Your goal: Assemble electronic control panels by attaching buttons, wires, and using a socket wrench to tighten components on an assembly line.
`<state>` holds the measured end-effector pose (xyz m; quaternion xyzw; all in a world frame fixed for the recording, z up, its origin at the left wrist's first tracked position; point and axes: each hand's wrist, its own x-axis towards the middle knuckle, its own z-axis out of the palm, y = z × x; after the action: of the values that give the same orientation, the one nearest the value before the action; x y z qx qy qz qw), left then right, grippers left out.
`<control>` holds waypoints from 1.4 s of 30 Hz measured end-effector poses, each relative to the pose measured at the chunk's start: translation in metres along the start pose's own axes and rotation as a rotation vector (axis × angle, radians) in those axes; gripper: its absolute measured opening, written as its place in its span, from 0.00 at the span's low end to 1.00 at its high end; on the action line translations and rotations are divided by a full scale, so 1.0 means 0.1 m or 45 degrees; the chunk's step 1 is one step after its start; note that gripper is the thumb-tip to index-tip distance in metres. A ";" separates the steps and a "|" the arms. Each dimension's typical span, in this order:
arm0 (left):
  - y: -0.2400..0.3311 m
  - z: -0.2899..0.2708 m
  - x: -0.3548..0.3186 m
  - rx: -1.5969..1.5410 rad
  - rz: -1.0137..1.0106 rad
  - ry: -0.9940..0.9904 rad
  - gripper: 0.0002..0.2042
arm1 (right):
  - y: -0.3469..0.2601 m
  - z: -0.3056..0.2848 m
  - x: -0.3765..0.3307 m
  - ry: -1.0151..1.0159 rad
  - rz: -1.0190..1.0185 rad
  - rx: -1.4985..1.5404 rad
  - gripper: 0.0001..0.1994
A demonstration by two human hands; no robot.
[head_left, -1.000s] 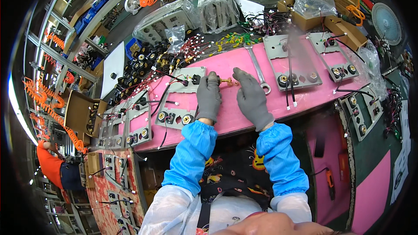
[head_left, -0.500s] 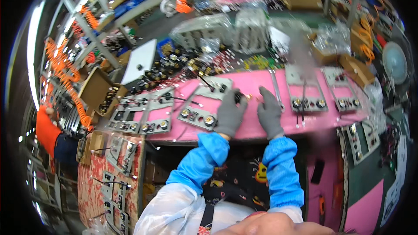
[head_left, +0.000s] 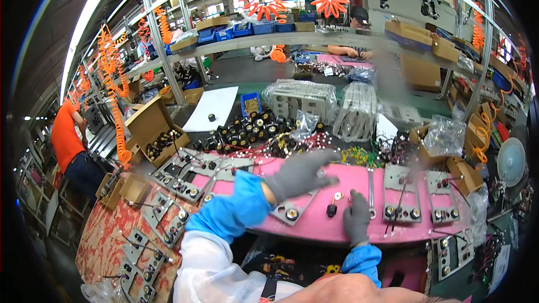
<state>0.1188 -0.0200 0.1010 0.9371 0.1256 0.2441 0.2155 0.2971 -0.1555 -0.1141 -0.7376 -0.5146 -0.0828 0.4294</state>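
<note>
Grey-gloved, the left hand (head_left: pixel 297 175) hovers flat and spread, holding nothing, above a metal plate (head_left: pixel 291 211) on the pink desk (head_left: pixel 337 230). The right hand (head_left: pixel 356 221) rests on the desk, fingers loosely curled, just beside a black knob (head_left: pixel 331 211).

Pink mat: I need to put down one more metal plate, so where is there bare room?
The pink mat is bare between the left hand and the long wrench. A thinner strip runs along its near edge, right of the right hand. The right end is crowded with grey metal plates, and the far edge with wires.
</note>
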 end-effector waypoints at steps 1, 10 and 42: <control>-0.14 -0.28 0.24 0.091 0.015 0.072 0.22 | -0.04 -0.01 0.02 0.014 -0.021 -0.005 0.25; -2.63 -2.07 3.00 0.908 -0.230 0.542 0.19 | -0.24 -0.16 0.14 -0.080 0.159 0.057 0.22; -1.23 1.04 0.64 0.144 0.135 -0.402 0.14 | -0.17 -0.10 0.08 0.185 0.194 0.146 0.18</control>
<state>0.2108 0.0743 -0.0127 0.9798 0.0540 0.0976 0.1662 0.2896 -0.1555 -0.0946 -0.7408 -0.4284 -0.0737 0.5122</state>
